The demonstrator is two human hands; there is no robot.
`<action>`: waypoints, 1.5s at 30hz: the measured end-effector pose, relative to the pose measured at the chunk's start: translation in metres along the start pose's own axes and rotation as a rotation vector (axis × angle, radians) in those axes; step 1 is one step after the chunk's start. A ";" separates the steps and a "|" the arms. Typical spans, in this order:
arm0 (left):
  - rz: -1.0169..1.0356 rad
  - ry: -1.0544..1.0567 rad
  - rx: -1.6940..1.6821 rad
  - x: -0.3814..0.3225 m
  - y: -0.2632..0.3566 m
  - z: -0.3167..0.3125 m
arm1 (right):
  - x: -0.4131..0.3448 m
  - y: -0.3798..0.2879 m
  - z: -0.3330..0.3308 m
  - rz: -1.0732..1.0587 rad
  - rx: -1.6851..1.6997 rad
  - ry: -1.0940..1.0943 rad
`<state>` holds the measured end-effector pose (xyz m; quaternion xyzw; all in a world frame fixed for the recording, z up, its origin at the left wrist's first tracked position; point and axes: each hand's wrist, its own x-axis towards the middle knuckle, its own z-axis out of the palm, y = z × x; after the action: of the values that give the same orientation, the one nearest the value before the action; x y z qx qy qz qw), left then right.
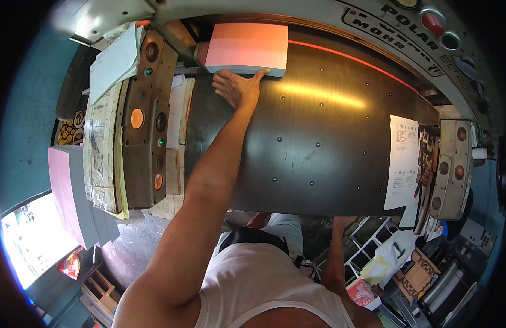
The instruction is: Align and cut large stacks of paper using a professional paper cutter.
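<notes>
A thick stack of paper [246,47] lies at the far left of the dark metal bed [298,164] of a Polar Mohr paper guillotine. My left hand [237,87] presses against the near edge of this stack, thumb spread to the right and fingers curled; it does not wrap around the paper. The stack's top looks pinkish orange under the machine's light. My right hand [344,222] is low at the bed's front edge, mostly hidden beneath it, so its fingers cannot be made out.
A red light line [351,61] crosses the bed's far part. Printed sheets [401,162] lie at its right edge. Button housings [146,123] flank the bed, with loose papers [115,61] on the left one. Another paper stack [66,184] stands farther left. A white metal rack [365,242] sits below right.
</notes>
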<state>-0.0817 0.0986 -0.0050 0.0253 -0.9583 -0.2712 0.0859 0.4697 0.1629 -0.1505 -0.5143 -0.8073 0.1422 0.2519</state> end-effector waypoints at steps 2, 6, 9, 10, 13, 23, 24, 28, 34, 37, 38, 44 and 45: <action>-0.004 0.006 0.024 0.006 -0.012 -0.006 | -0.001 -0.027 -0.003 -0.034 0.068 -0.039; -0.015 -0.013 0.015 0.006 -0.012 -0.016 | -0.005 -0.032 -0.017 0.080 0.130 -0.140; -0.020 -0.069 -0.017 -0.001 0.004 -0.013 | -0.012 -0.001 -0.021 0.221 0.255 -0.046; -0.020 -0.072 -0.019 -0.001 0.004 -0.012 | -0.015 0.002 -0.021 0.222 0.252 -0.044; -0.015 -0.027 0.004 0.003 -0.006 -0.015 | -0.022 -0.010 -0.013 0.362 0.290 -0.101; -0.018 -0.004 0.009 0.008 -0.013 -0.014 | 0.012 -0.038 -0.021 0.996 1.584 -0.107; -0.018 -0.009 0.005 0.006 -0.011 -0.012 | 0.019 -0.049 -0.027 1.140 1.755 -0.041; 0.001 -0.023 -0.014 0.006 -0.010 -0.011 | 0.029 -0.057 -0.026 1.097 1.825 -0.154; -0.002 -0.049 -0.038 0.003 -0.007 -0.012 | 0.026 -0.048 -0.030 1.078 1.712 -0.246; 0.031 0.009 0.057 -0.005 0.001 0.001 | 0.010 -0.053 -0.047 1.175 1.570 -0.121; 0.045 0.042 0.096 -0.005 0.002 0.006 | 0.000 -0.054 -0.051 1.202 1.377 -0.167; 0.061 0.020 0.104 0.012 -0.003 0.000 | -0.019 -0.063 -0.114 0.536 0.345 -0.112; 0.052 0.019 0.087 0.012 -0.002 0.000 | -0.006 -0.067 -0.124 0.415 0.260 -0.056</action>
<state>-0.0930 0.0956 -0.0039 0.0066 -0.9687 -0.2268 0.1008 0.4891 0.1246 -0.0161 -0.6283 -0.6661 0.3076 0.2589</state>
